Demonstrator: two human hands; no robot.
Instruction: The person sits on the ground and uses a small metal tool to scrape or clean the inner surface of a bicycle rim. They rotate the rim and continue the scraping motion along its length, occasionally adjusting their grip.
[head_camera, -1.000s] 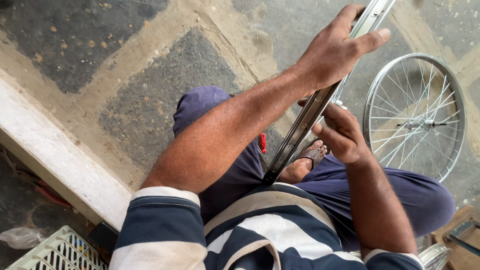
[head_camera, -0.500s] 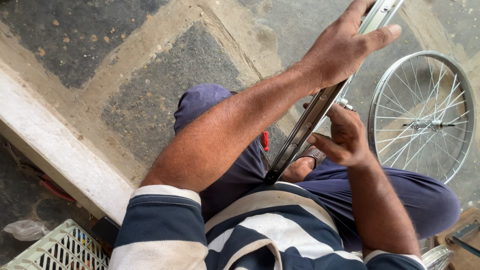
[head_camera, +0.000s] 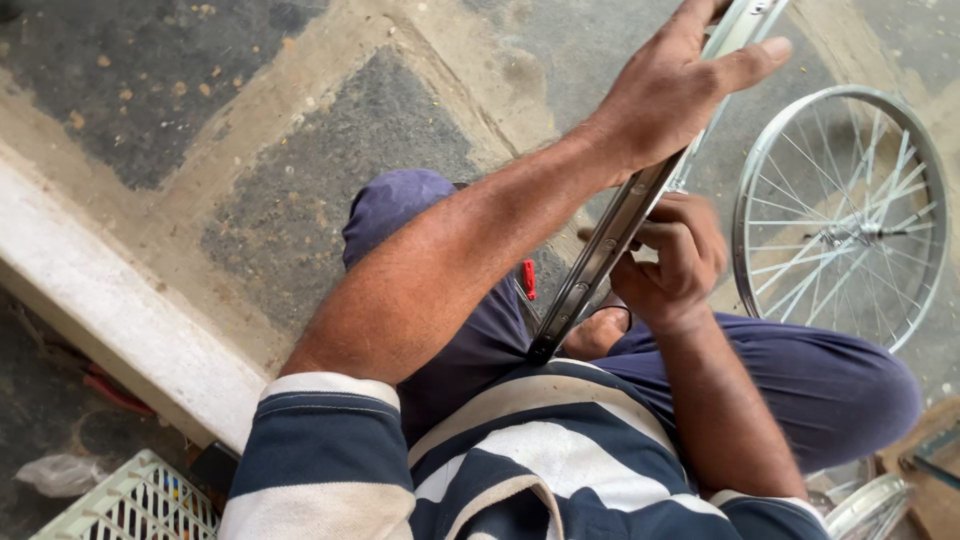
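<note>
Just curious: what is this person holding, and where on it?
A metal wheel rim: left hand grips its upper edge, right hand holds it lower down.

Patchy concrete floor (head_camera: 330, 130) with a spoked wheel (head_camera: 840, 215) lying flat, white crate (head_camera: 130, 505) nearby

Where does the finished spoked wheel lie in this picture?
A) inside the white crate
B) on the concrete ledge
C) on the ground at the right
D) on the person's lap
C: the spoked wheel lies flat on the ground at the right, beyond the knee.
</note>
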